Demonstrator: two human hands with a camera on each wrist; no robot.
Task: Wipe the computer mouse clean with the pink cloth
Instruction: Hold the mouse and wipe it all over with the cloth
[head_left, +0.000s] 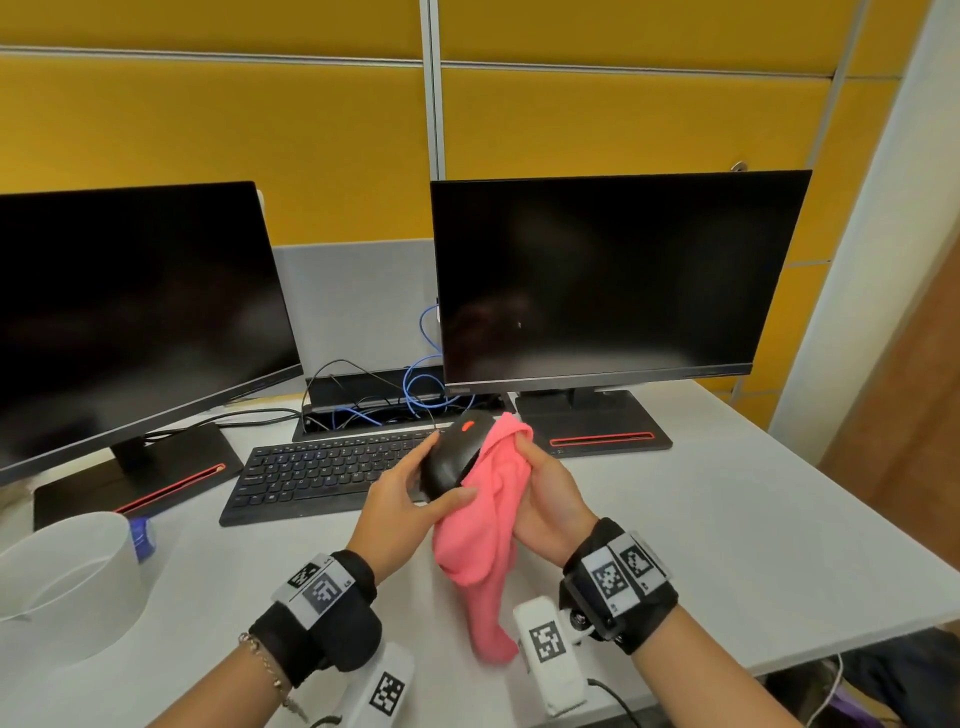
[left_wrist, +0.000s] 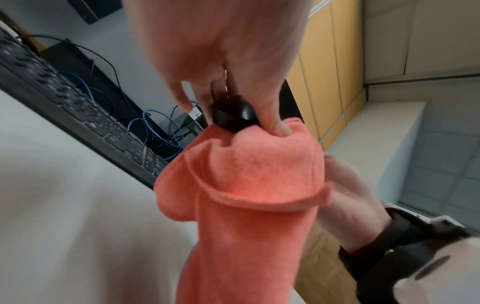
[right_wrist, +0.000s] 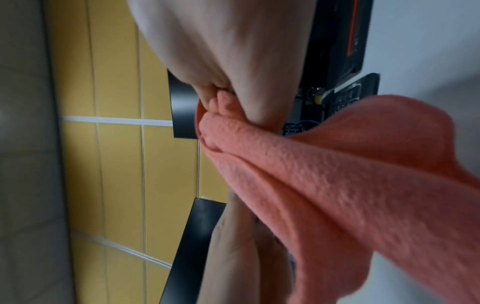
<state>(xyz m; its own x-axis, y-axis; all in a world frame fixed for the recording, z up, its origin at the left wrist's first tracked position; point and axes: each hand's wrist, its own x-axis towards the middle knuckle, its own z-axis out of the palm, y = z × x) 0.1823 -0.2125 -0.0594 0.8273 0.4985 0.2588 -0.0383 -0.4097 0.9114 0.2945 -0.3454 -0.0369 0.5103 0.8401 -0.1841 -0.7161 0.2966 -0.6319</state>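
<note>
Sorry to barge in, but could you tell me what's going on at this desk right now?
A person is cleaning a computer mouse at a desk with two dark monitors. Their left hand holds the black mouse lifted off the white desk, above the near end of the keyboard. Their right hand grips a pink cloth and presses it against the mouse's right side, while the rest of the cloth hangs down toward the desk. The wipe looks to be in progress.
</note>
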